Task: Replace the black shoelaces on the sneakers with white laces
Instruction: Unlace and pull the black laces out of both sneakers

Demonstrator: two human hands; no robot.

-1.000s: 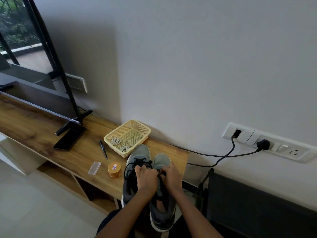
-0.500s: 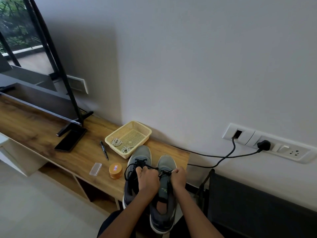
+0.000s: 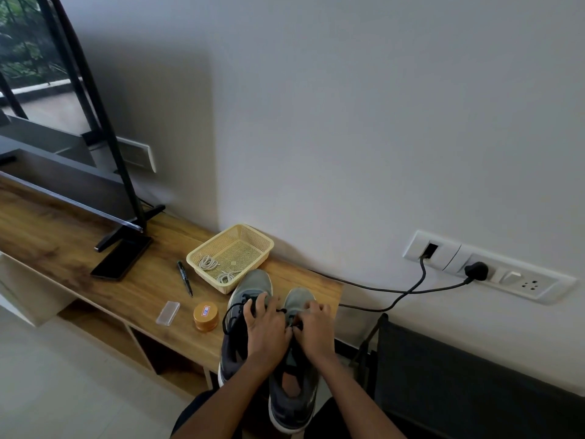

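so the two grey sneakers (image 3: 253, 282) sit side by side at the right end of the wooden shelf (image 3: 95, 248), toes to the wall, heels sticking out past the front edge; left hand (image 3: 266, 327) is curled over the black laces (image 3: 245, 301) on the left shoe; right hand (image 3: 315, 326) pinches the lace at the right shoe's tongue. White laces (image 3: 209, 263) lie coiled in the yellow basket (image 3: 243, 248) just behind the toes; a pen (image 3: 185, 278) and an orange tub (image 3: 205, 315) are nearby.
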